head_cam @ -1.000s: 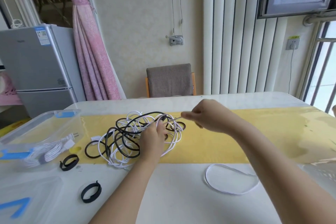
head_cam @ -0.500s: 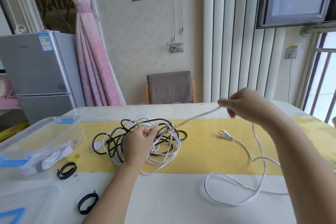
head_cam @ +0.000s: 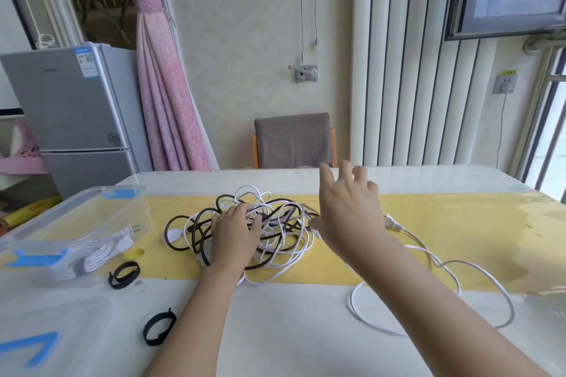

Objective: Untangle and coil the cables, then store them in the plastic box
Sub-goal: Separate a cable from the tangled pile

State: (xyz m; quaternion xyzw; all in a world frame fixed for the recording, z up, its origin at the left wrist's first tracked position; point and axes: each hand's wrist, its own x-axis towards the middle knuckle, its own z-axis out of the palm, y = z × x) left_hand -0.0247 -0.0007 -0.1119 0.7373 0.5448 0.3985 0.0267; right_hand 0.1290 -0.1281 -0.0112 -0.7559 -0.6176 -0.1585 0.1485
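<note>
The black and white cable tangle [head_cam: 277, 217] lies in 1 loose heap. Just right of it, 1 loose white cable [head_cam: 351, 300] sprawls in open loops (its plug [head_cam: 390, 221] lying flat). To the left, the clear plastic box [head_cam: 76, 203] holds 1 strapped white coil [head_cam: 92, 255].

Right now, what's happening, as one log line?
left hand: presses tangle | right hand: open, holding nothing | white plug: lying on runner | box: one white coil
</note>
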